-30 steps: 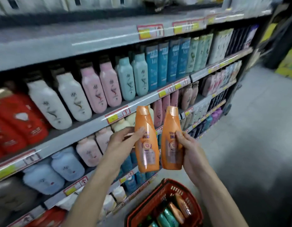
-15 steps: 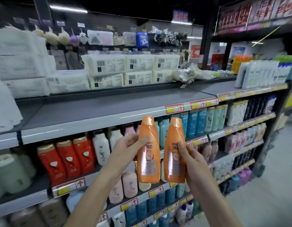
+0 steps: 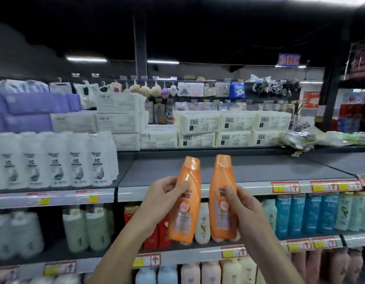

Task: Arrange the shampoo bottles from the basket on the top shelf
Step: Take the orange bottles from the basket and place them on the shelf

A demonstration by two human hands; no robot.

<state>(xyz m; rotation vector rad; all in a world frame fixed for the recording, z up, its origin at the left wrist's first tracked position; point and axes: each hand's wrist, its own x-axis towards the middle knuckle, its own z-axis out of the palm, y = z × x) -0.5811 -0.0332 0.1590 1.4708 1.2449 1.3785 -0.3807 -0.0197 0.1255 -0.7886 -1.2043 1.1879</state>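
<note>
Both shampoo bottles have risen since half a second ago; their caps now overlap the flat grey deck of the top shelf (image 3: 249, 171). The left hand (image 3: 163, 199) curls fingers and thumb round the left orange bottle (image 3: 187, 212). The right hand (image 3: 242, 210) grips the right orange bottle (image 3: 220, 187), thumb across its label. Each is glossy, waisted plastic with a slanted flip cap, held upright and apart, nearer than the shelf's front edge. Smooth white bottles (image 3: 75, 160) stand at the left on that shelf.
</note>
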